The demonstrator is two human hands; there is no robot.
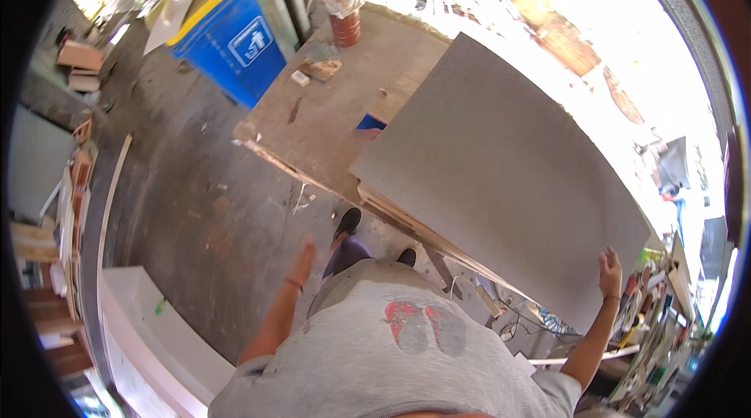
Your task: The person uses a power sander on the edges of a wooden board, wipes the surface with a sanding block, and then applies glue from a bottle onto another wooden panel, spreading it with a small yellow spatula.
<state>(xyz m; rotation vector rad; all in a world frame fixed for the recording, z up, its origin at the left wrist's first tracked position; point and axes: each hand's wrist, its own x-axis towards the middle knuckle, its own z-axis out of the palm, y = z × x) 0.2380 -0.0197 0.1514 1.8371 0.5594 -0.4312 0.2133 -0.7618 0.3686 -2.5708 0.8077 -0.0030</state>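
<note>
A large grey board (501, 160) lies tilted across a worn wooden workbench (313, 129), covering its right part. My right hand (610, 272) is at the board's right end, fingers loosely bent and apart, with nothing visible in it. Whether it touches the board I cannot tell. On the other side, my left hand (301, 265) hangs over the floor in front of the bench, slightly blurred and seen edge-on. Its fingers look stretched out and hold nothing. A small blue item (371, 122) sticks out beside the board's left edge.
Behind the bench's left end stands a blue bin (235, 43) with a yellow rim. A reddish-brown container (344, 27) sits on the bench's far edge. To my left is a long white box-like piece (156, 324). Cables (512, 320) and cluttered tools lie at the right.
</note>
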